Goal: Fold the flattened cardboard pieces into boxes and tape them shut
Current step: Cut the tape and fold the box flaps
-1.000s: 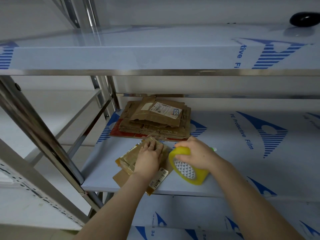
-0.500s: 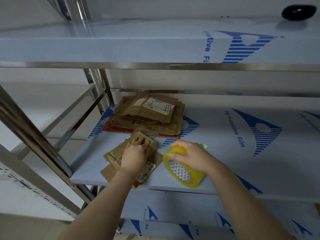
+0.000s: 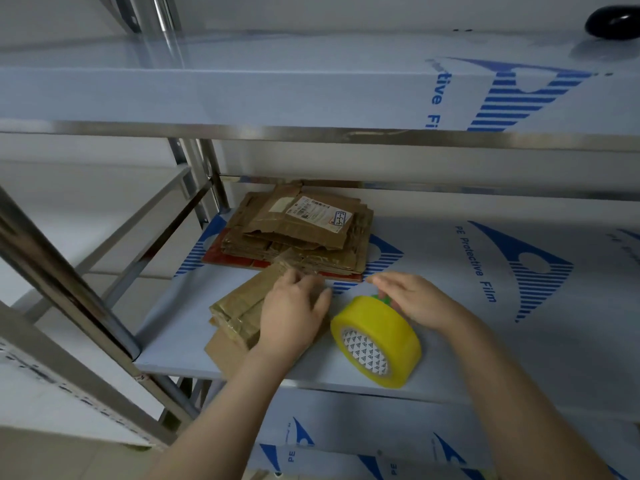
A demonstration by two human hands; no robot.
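Off the top of the yellow tape roll (image 3: 381, 344) the right hand (image 3: 415, 299) has come, where half a second ago it was clasped over the roll's crown; it now sits just behind and above the roll, forefinger stretched out to the left, the other fingers bent down toward a small green tab (image 3: 382, 299) at the roll's far upper edge. Whether those fingers pinch the tab or only touch it cannot be told, since the hand covers it. The roll stands on its edge close to the front lip of the shelf (image 3: 485, 341), its patterned core facing the camera, in much the same spot as before.

The left hand (image 3: 291, 317) has stayed on the flattened cardboard piece (image 3: 239, 306), palm down and fingers spread, thumb out toward the roll, pressing the piece against the shelf. The piece lies at the front left of the shelf, a corner reaching the lip, just beside the roll.

Behind it, toward the back left, the stack of flattened cardboard (image 3: 298, 237) rests unmoved, a white shipping label (image 3: 320, 214) on its top sheet. A black rounded object (image 3: 613, 22) sits on the upper shelf (image 3: 277, 91) at far right
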